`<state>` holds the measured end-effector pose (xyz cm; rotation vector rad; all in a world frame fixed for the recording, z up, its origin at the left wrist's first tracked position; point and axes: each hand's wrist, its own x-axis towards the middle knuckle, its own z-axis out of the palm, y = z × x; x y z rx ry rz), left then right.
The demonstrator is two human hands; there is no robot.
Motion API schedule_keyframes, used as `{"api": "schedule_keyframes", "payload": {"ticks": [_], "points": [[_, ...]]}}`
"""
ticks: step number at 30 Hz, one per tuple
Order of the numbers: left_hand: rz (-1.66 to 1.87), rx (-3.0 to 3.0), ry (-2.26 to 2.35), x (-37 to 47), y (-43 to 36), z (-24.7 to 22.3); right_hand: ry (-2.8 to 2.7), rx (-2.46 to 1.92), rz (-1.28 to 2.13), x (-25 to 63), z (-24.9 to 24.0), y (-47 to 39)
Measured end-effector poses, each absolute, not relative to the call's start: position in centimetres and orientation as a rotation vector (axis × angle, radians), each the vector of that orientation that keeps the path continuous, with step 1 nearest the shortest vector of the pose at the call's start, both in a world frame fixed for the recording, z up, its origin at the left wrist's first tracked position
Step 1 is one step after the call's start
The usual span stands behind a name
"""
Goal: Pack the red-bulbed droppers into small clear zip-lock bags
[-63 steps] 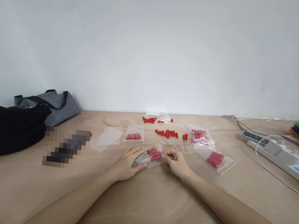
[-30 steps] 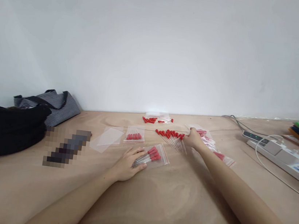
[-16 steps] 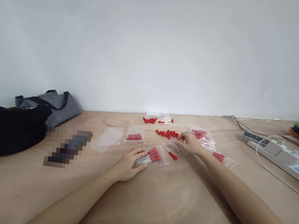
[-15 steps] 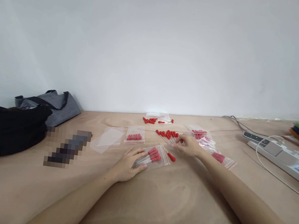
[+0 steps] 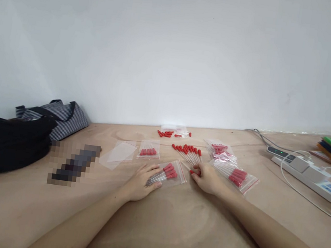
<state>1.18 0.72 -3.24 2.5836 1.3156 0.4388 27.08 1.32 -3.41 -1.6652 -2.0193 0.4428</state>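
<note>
My left hand (image 5: 142,182) rests on the lower end of a clear zip bag (image 5: 181,174) that holds several red-capped droppers (image 5: 169,171), its thumb and fingers closed round the thin ends. Just right of that bag, my right hand (image 5: 207,179) pinches the red bulb of a single dropper (image 5: 191,171), whose clear stem points away to the upper left. Beyond the hands, several loose droppers (image 5: 191,149) lie fanned out with their red bulbs toward the wall. A smaller filled bag (image 5: 149,150) lies behind my left hand.
Filled bags (image 5: 237,177) are piled to the right of my right hand. Flat bags without contents (image 5: 122,152) lie left. Loose red bulbs (image 5: 166,133) sit near the wall. A power strip (image 5: 314,176) with cables is at right, dark and striped bags (image 5: 68,123) at left.
My right hand has moved toward me from the loose droppers to the single dropper and closed on its red bulb. My left hand has stayed on the bag.
</note>
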Motion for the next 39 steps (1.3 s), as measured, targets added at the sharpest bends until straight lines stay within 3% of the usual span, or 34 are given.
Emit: {"api": "schedule_keyframes", "payload": {"ticks": [9, 17, 29, 39], "points": [[0.434, 2.576, 1.323, 1.0, 0.7, -3.3, -2.199, -1.396, 0.448, 31.9, -2.2, 0.2], [0.477, 2.577, 1.307, 1.1, 0.8, -3.3, -2.192, -1.449, 0.440, 33.5, -1.9, 0.5], [0.452, 2.562, 1.306, 1.2, 0.6, -3.1, -2.283, -1.173, 0.537, 30.0, -1.6, 0.2], [0.480, 2.588, 1.300, 1.4, 0.7, -3.2, -1.838, -1.063, 1.281, 26.0, -4.4, 2.5]]}}
